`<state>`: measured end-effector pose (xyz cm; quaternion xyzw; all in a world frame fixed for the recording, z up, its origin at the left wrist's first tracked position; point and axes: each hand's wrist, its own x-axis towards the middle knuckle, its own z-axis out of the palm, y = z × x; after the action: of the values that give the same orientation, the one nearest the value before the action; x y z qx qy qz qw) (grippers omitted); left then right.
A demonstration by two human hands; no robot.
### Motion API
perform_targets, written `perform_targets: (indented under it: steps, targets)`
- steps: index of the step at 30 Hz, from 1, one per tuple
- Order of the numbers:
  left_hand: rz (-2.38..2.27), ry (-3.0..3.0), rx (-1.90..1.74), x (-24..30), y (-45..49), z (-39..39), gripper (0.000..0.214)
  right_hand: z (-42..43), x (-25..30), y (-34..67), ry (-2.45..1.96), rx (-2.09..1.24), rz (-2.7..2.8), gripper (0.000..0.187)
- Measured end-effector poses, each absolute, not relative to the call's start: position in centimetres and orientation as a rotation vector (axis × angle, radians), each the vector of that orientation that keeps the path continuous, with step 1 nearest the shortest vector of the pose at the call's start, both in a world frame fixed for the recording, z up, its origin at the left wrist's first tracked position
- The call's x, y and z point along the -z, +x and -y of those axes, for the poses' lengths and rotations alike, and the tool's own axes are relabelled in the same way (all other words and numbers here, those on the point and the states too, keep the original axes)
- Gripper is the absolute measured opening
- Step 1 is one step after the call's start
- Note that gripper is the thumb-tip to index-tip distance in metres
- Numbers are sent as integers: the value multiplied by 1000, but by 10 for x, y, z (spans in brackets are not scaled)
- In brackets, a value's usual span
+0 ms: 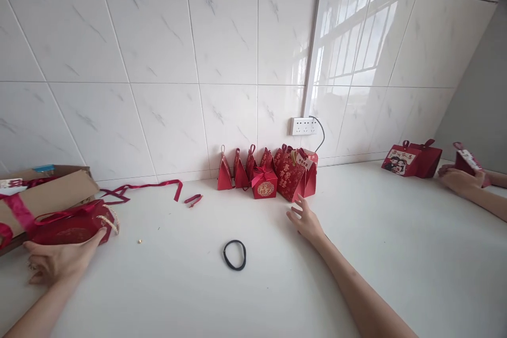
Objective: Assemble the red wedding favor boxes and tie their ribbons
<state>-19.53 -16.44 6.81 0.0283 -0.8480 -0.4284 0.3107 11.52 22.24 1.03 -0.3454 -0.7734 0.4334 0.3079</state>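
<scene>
My left hand (63, 259) is at the left, its thumb and forefinger spread along the near side of a red gift box (71, 224) with a twisted cord handle. The other fingers are curled below, and the box leans by an open cardboard carton (47, 193). With fingers apart and nothing in them, my right hand (307, 222) hovers just in front of a red patterned gift bag (291, 179). Beside that bag stands a small red box (264, 185) with a bow on top. Several red cone-shaped boxes (224, 173) line the wall to its left.
A black hair tie (234, 255) lies on the white tabletop (178, 290). Dark red ribbon (154, 185) trails from the carton, near a short ribbon loop (193, 199). At the right, another person's hands (461, 179) hold a red box, beside red gift boxes (412, 161). A power strip (304, 126) is on the tiled wall.
</scene>
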Motion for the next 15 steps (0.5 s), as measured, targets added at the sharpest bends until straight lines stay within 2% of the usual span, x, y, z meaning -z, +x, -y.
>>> perform_targets:
  steps: [4, 8, 12, 15]
  targets:
    - [2426, 457, 1319, -70, -187, 166, 109, -224, -11, 116, -931, -1101, 2066, 38]
    - [2293, 180, 1520, -76, -157, 155, 108, -224, -13, 117, -937, -1034, 2063, 16]
    - [2060, -479, 1676, -69, -103, 135, 90, -223, -12, 120, -886, -968, 2014, 16]
    - [2115, -1113, 1706, -52, -47, 118, 82, -216, -15, 119, -799, -902, 1966, 23]
